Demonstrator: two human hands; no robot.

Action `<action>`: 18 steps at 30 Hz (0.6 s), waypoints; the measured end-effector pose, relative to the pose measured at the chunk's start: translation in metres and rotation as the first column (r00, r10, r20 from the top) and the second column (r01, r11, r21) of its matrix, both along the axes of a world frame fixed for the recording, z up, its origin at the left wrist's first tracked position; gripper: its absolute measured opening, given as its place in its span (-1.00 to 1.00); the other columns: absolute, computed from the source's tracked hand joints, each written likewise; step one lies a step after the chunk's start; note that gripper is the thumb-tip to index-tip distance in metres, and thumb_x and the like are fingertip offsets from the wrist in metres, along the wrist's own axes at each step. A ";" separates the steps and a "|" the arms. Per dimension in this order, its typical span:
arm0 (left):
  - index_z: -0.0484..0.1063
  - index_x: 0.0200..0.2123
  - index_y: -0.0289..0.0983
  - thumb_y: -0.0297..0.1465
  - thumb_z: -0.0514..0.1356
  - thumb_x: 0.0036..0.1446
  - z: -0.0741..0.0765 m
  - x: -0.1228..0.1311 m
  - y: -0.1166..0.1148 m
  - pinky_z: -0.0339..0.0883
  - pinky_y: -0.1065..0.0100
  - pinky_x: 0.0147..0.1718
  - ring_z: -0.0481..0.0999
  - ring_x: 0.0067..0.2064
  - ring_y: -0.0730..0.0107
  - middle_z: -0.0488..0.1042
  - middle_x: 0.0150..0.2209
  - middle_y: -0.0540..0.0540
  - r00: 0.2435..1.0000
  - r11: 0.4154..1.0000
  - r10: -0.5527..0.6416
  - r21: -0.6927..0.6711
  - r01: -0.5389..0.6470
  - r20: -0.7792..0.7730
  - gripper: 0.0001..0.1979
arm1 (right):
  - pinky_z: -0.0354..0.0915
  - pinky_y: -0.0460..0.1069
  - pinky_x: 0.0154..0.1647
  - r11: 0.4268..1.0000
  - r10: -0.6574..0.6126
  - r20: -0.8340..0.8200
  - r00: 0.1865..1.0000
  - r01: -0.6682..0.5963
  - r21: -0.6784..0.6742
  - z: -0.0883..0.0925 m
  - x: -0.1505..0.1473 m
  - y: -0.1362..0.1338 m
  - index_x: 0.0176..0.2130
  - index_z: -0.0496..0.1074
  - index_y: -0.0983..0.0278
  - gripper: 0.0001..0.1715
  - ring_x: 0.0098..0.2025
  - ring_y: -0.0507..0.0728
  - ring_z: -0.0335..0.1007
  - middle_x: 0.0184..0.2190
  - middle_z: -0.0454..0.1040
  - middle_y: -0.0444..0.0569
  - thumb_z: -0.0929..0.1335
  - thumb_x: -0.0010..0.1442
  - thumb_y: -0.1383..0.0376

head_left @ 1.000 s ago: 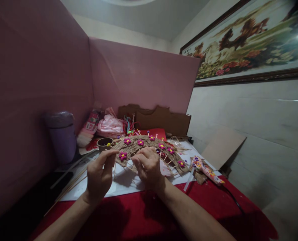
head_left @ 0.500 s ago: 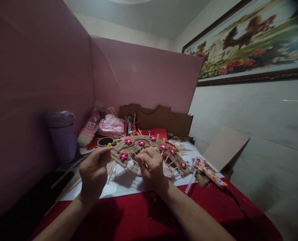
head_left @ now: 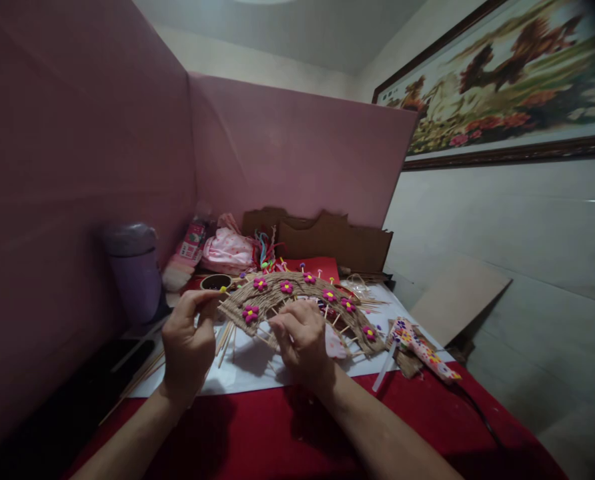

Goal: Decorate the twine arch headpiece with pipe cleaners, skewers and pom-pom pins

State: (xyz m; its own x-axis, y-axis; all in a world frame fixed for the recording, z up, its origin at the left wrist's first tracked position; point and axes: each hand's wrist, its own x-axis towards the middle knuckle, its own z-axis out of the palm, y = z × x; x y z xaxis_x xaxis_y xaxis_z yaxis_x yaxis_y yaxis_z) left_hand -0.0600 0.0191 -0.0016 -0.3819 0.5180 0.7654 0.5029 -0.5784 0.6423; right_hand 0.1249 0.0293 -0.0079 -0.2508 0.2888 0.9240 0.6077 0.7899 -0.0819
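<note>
A brown arch (head_left: 272,293) of woven twine on thin wooden sticks, dotted with pink flowers with yellow centres, slants above a white sheet. Small coloured balls cap the stick ends along its outer edge. At the arch's left corner, my left hand (head_left: 190,340) pinches with thumb and forefinger, close to a yellow ball tip (head_left: 223,289). My right hand (head_left: 302,340) is closed at the inner edge, in front of the bare stick ends, hiding part of them. Whatever lies between its fingertips is too small to make out.
A flower-patterned glue gun (head_left: 422,350) with a cord lies at right on the red cloth (head_left: 257,433) and white sheet (head_left: 217,380). Loose sticks (head_left: 226,343) lie under the arch. A purple tumbler (head_left: 135,280), a dark round bowl (head_left: 216,283), pink packages (head_left: 227,250) and torn cardboard (head_left: 332,240) stand behind.
The whole view has shifted slightly, so everything appears a little further right. My hands keep nearly the same places at the arch, with the right fingers slightly less tucked.
</note>
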 end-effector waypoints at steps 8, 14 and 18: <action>0.44 -0.32 -0.24 -0.37 0.15 0.08 -0.007 -0.001 -0.001 0.26 0.42 -0.42 0.39 -0.41 0.44 0.43 -0.42 0.02 0.991 0.990 -0.132 -0.051 0.132 0.011 -0.89 | 0.09 0.04 -0.23 0.999 0.053 0.038 0.998 -0.053 -0.010 0.000 -0.001 -0.002 -0.44 0.40 0.27 -0.62 -0.36 0.08 0.24 -0.47 0.39 -0.05 0.16 0.28 0.23; 0.45 -0.35 -0.24 -0.29 0.16 0.08 -0.006 0.000 -0.002 0.28 0.44 -0.46 0.43 -0.44 0.44 0.47 -0.45 0.01 0.997 0.998 -0.043 -0.054 0.039 -0.067 -0.85 | 0.12 0.05 -0.22 0.995 0.090 -0.027 0.996 -0.091 -0.043 0.016 0.002 -0.013 -0.44 0.42 0.25 -0.61 -0.34 0.08 0.26 -0.47 0.41 -0.06 0.15 0.29 0.21; 0.43 -0.31 -0.24 -0.36 0.18 0.08 -0.006 -0.001 -0.001 0.29 0.46 -0.42 0.47 -0.43 0.45 0.49 -0.42 0.01 0.955 0.998 0.041 0.050 -0.027 -0.294 -0.89 | 0.18 0.02 -0.26 0.977 0.113 -0.334 0.936 -0.167 -0.136 0.049 0.018 -0.024 -0.43 0.45 0.24 -0.65 -0.33 0.07 0.30 -0.45 0.41 -0.07 0.20 0.27 0.22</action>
State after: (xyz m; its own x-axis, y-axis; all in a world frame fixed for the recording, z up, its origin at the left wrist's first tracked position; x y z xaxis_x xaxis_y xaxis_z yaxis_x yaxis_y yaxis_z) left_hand -0.0608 0.0179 -0.0081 -0.1525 0.4713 0.8687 0.6859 -0.5824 0.4364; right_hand 0.1431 0.0051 0.0409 0.0040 0.4228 0.9062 0.4114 0.8253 -0.3868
